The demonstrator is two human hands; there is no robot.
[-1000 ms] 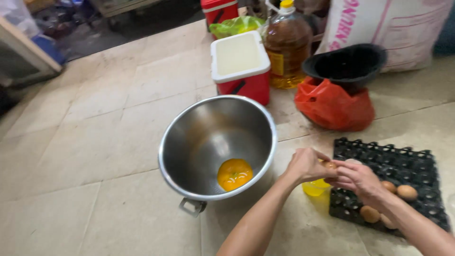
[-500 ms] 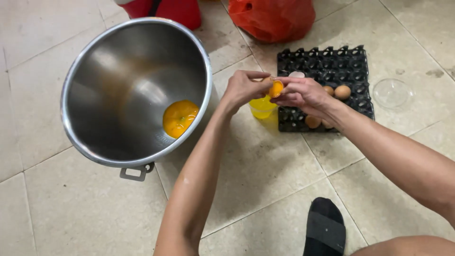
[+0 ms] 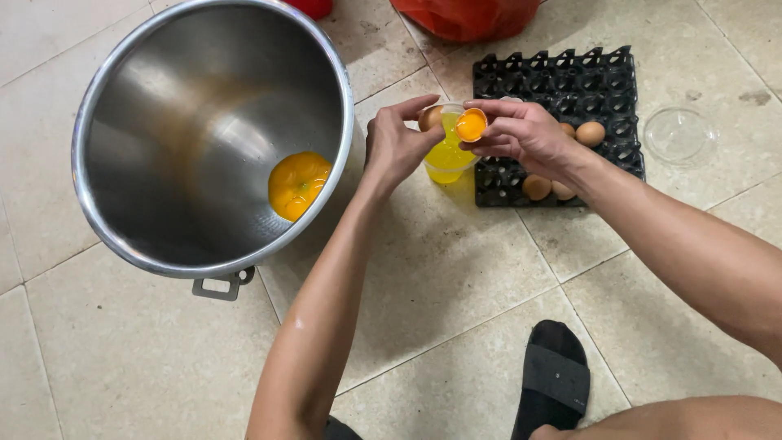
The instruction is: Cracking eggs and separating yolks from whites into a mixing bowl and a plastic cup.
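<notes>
The right hand (image 3: 525, 134) pinches a half shell (image 3: 472, 125) between thumb and fingertips, open side up, with a yolk (image 3: 471, 126) sitting in it. The left hand (image 3: 397, 143) holds the other half shell (image 3: 429, 118) between thumb and forefinger, its other fingers curled loosely; what that shell holds cannot be told.

The two shells lie almost touching, rim toward rim, in the gap between the two sets of fingertips, so the yolk is just right of the left fingers and at the tips of the right ones. Both hands are equally close to it, though only the right one carries it.

Directly under the fingertips stands a clear cup (image 3: 446, 156) with yellowish liquid. Left of the left hand, just beyond its knuckles, is the steel bowl (image 3: 213, 134), with more yolks (image 3: 298, 184) pooled at its bottom. Behind the right hand lies a black egg tray (image 3: 570, 81) holding a few whole eggs (image 3: 590, 133). Farther right, well apart, a clear lid (image 3: 679, 135) rests on the tiles.
</notes>
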